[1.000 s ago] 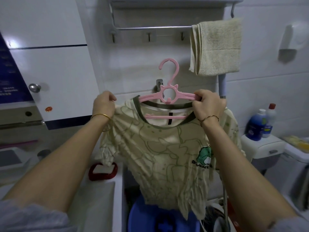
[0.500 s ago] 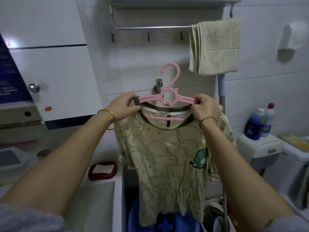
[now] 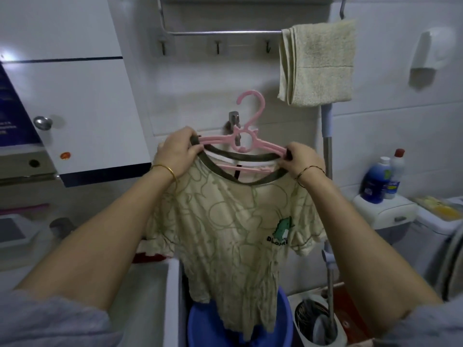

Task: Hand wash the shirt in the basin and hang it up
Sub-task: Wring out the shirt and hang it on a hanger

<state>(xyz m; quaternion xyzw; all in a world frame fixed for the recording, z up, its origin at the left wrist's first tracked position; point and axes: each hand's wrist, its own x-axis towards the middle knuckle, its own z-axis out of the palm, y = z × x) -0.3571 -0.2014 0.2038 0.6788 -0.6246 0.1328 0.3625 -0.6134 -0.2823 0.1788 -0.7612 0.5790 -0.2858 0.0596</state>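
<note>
Bathroom towel (image 3: pixel 323 63) above, basin (image 3: pixel 205 326) below; left hand (image 3: pixel 175 150), right hand (image 3: pixel 304 162) seemingly pinch shirt (image 3: pixel 225 221), hanger (image 3: pixel 250 140).

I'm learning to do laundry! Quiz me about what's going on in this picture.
1. True or false: the left hand and right hand both grip the pink hanger inside the shirt.
2. Which one hangs on the metal rail right now? A. the towel B. the shirt C. the hanger
3. What colour is the basin beneath the shirt?

Key: 1. True. 2. A: the hanger's hook is in the air, below the rail. 3. Blue.
</note>
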